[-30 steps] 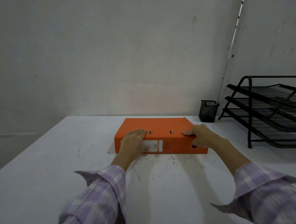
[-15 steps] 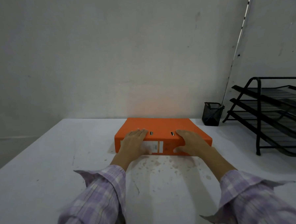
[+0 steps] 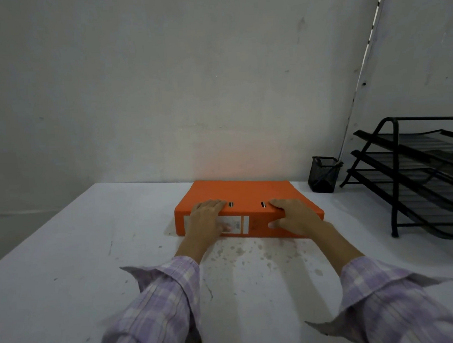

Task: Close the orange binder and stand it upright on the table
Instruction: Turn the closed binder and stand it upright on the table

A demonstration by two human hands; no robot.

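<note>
The orange binder (image 3: 243, 192) lies flat and closed on the white table (image 3: 67, 258), its spine with a white label facing me. My left hand (image 3: 205, 221) grips the spine's left part, fingers on the top cover and thumb on the label. My right hand (image 3: 293, 216) holds the spine's right part the same way, fingers over the top edge, thumb on the spine face. Both sleeves are purple plaid.
A black mesh pen cup (image 3: 324, 174) stands at the back right near the wall. A black three-tier wire tray rack (image 3: 414, 177) fills the right side. The table bears stains in front of the binder. A grey wall rises right behind the table.
My right hand slid left along the spine, from the right corner to a spot nearer the middle. The binder turned slightly, squaring up to me. My left hand stayed put.
</note>
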